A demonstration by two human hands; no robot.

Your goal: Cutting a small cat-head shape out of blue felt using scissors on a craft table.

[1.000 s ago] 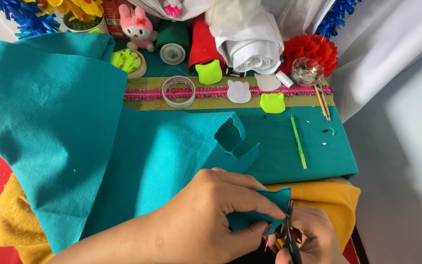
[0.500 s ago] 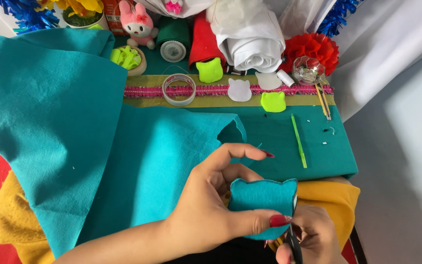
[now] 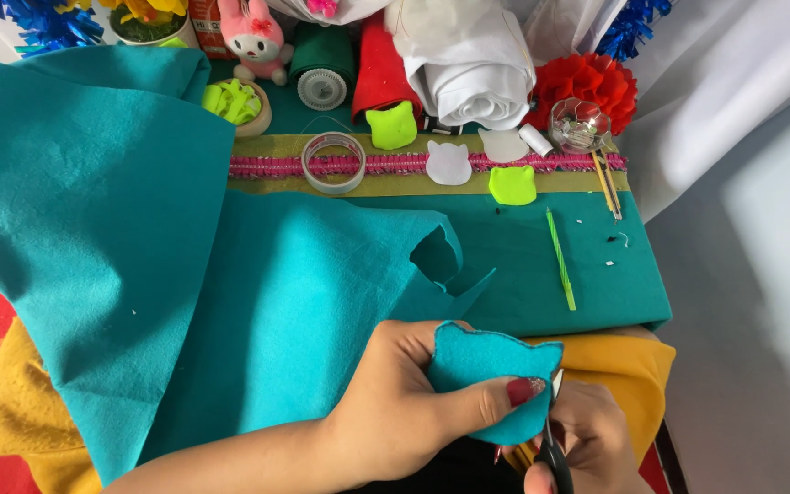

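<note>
My left hand [image 3: 400, 412] pinches a teal felt cut-out [image 3: 496, 370] shaped like a cat's head, thumb across its lower edge. My right hand [image 3: 587, 444] sits just below and to the right, closed on a pair of scissors [image 3: 552, 448] whose blades meet the cut-out's right edge. A big sheet of teal felt [image 3: 139, 274] lies to the left, with a cat-head-shaped hole [image 3: 436, 256] cut from its right edge. Yellow felt [image 3: 628, 366] lies under my hands.
On the green cloth lie a lime stick [image 3: 560, 261], a roll of clear tape [image 3: 334, 163], and lime [image 3: 512, 185] and white [image 3: 448, 163] cat-head cut-outs along a pink trim [image 3: 395, 165]. Fabric rolls, a pink plush rabbit [image 3: 253, 41] and a red paper flower [image 3: 587, 87] crowd the back.
The teal piece has come free of the big sheet and now stands flat as a cat-head shape in my left hand. The scissors have shifted to its right edge.
</note>
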